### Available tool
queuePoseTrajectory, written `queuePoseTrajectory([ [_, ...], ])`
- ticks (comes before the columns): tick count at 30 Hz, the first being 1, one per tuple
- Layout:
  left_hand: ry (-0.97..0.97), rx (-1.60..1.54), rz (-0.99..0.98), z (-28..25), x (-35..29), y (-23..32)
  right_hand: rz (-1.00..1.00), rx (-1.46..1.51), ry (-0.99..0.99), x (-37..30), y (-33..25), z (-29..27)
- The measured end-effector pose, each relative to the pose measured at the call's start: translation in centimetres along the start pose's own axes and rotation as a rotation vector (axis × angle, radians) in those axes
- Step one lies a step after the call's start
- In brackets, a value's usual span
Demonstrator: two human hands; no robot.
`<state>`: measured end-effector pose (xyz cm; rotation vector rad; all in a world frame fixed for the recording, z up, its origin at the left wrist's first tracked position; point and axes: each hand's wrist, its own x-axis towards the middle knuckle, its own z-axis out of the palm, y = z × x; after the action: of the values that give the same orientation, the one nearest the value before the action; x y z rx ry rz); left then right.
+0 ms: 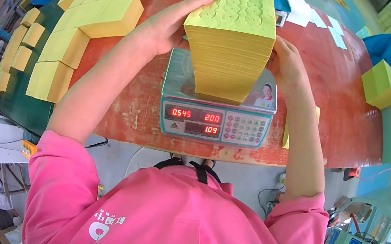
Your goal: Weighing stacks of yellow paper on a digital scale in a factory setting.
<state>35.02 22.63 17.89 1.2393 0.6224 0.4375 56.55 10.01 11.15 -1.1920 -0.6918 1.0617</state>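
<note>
A tall stack of yellow paper sheets stands upright on the steel plate of a digital scale, whose red display is lit. Rows of punched curved marks cover the stack's top sheet. My left hand grips its left side, the thumb lying on the top edge. From the right, my right hand holds the opposite side, its fingers partly hidden behind the paper. Whether the stack's bottom rests fully on the plate cannot be told.
Several yellow paper stacks sit on the red table at left, with smaller ones on a green surface. Another yellow block is at far right beside a person in blue. White sheets lie at the back.
</note>
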Motion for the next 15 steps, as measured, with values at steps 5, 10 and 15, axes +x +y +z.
queuePoseTrajectory([
  [5, -0.033, 0.109, 0.019, -0.4, -0.4, -0.3, -0.034, -0.11, -0.009, -0.6, 0.1, 0.3],
  [10, 0.079, 0.069, 0.1, -0.1, -0.5, -1.6, -0.094, -0.203, 0.057, -1.1, 1.4, 0.1],
  [15, 0.223, -0.099, 0.305, -1.4, 2.3, -8.5, -0.187, 0.006, 0.127, 0.4, 5.5, 0.4],
])
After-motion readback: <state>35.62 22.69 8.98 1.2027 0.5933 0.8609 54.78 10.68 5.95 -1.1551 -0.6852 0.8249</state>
